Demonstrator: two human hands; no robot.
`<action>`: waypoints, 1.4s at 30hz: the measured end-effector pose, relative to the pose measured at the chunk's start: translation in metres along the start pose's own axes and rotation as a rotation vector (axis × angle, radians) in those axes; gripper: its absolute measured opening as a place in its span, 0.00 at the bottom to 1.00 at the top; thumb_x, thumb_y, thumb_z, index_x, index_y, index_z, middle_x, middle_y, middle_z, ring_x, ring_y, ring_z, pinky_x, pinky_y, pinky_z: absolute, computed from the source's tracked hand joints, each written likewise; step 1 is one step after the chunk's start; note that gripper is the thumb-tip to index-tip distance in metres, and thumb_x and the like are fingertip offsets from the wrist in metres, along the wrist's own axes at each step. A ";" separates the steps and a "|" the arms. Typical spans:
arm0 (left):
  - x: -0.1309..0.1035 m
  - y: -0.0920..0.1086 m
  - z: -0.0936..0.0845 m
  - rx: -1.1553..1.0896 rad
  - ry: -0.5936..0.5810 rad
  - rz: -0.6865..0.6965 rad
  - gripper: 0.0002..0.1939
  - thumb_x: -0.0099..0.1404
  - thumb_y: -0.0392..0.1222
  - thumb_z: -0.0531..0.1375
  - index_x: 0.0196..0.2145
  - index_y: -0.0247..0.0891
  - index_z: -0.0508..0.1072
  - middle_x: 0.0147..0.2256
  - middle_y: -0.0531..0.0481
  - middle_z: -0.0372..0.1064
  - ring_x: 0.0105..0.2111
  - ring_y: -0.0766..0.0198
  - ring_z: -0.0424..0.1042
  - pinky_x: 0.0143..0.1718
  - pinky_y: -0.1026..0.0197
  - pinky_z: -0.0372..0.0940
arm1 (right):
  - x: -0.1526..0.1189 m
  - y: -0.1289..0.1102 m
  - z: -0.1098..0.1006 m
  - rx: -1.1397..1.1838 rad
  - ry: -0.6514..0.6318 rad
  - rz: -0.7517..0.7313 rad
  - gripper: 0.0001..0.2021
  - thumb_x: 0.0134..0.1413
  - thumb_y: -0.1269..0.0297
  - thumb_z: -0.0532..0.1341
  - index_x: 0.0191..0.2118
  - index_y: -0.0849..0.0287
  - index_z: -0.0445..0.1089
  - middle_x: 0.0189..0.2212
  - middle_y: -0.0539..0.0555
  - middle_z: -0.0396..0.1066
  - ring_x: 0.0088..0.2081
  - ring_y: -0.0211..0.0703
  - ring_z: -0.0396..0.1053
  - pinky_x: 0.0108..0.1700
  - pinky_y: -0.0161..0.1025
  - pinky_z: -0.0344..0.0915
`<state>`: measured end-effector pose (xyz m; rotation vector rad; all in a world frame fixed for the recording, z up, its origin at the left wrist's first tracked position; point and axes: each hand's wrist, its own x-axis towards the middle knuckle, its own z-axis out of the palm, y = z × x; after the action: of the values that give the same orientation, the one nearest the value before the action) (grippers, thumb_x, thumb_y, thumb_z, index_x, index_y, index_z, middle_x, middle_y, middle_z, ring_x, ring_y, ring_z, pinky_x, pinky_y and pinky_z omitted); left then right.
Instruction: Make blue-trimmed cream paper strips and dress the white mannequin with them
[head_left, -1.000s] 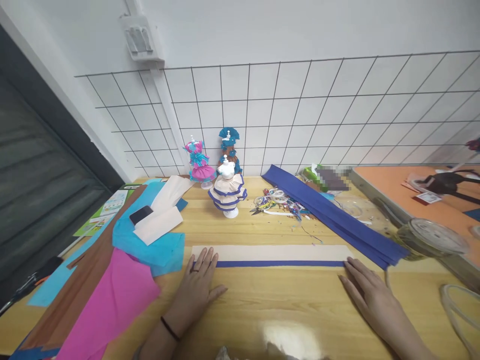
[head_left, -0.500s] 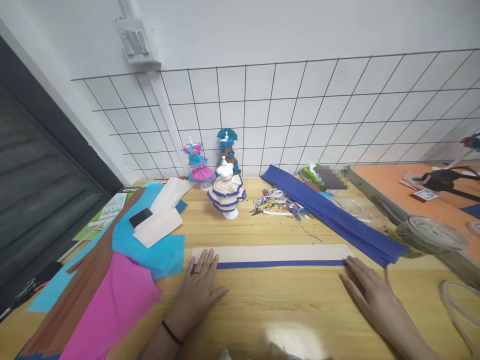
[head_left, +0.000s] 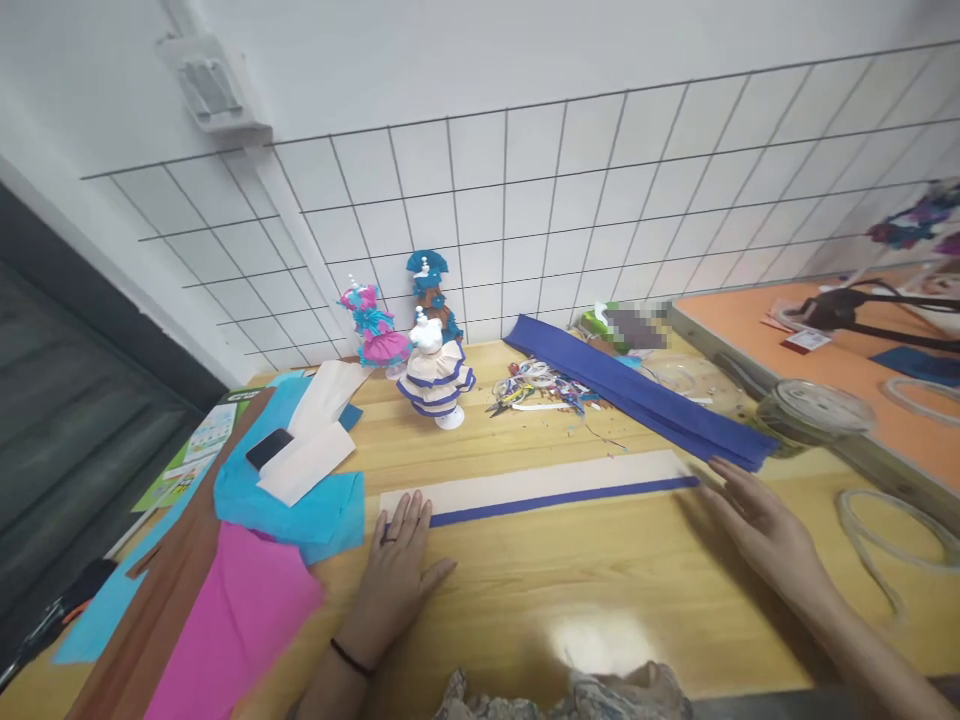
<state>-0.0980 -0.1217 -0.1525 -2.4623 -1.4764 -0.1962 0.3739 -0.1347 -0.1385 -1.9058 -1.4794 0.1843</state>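
A long cream paper strip (head_left: pixel 555 485) with a dark blue band along its near edge lies flat on the wooden table (head_left: pixel 555 590). My left hand (head_left: pixel 405 550) rests open on the strip's left end, fingers stretched over the blue band. Off the strip's right end, my right hand (head_left: pixel 765 520) is raised with fingers apart and nothing in it. Behind the strip stands a small white dress form (head_left: pixel 427 335) wearing a tiered cream skirt (head_left: pixel 439 380) trimmed in blue. A folded blue sheet (head_left: pixel 637 395) lies slantwise beyond my right hand.
Pink (head_left: pixel 244 610), brown (head_left: pixel 150 610) and turquoise sheets (head_left: pixel 292 515) cover the left side, with a black phone (head_left: pixel 268 450) on top. Two dressed forms, one pink (head_left: pixel 384 345), stand near the wall grid. Scraps with scissors (head_left: pixel 551 385) lie mid-back. A tape roll (head_left: pixel 817 405) sits at right.
My right hand has lifted off the strip's right end and moved slightly away. My left hand stays on the left end. The view has tilted and shifted to the right.
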 end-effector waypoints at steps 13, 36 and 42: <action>0.007 -0.004 0.003 -0.052 -0.023 -0.036 0.32 0.62 0.59 0.49 0.57 0.38 0.62 0.59 0.38 0.54 0.60 0.43 0.51 0.55 0.39 0.53 | 0.025 -0.038 0.001 0.009 -0.175 -0.306 0.16 0.59 0.60 0.50 0.43 0.59 0.71 0.45 0.58 0.72 0.47 0.48 0.69 0.50 0.46 0.66; -0.019 -0.003 -0.026 -0.121 0.045 0.013 0.29 0.66 0.53 0.48 0.59 0.32 0.57 0.57 0.36 0.58 0.59 0.49 0.54 0.54 0.47 0.59 | 0.006 -0.029 -0.010 -0.330 -0.140 -0.447 0.20 0.58 0.61 0.45 0.45 0.61 0.71 0.47 0.62 0.70 0.47 0.52 0.69 0.49 0.47 0.66; 0.014 0.038 -0.023 -0.204 0.092 0.225 0.28 0.64 0.54 0.50 0.56 0.31 0.62 0.56 0.35 0.60 0.59 0.47 0.54 0.54 0.44 0.60 | -0.007 0.002 -0.050 -0.585 -0.055 0.082 0.22 0.56 0.51 0.46 0.40 0.55 0.73 0.39 0.61 0.75 0.37 0.56 0.72 0.33 0.45 0.65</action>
<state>-0.0576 -0.1333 -0.1326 -2.7158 -1.1827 -0.4273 0.3987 -0.1637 -0.1048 -2.4372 -1.6113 -0.1832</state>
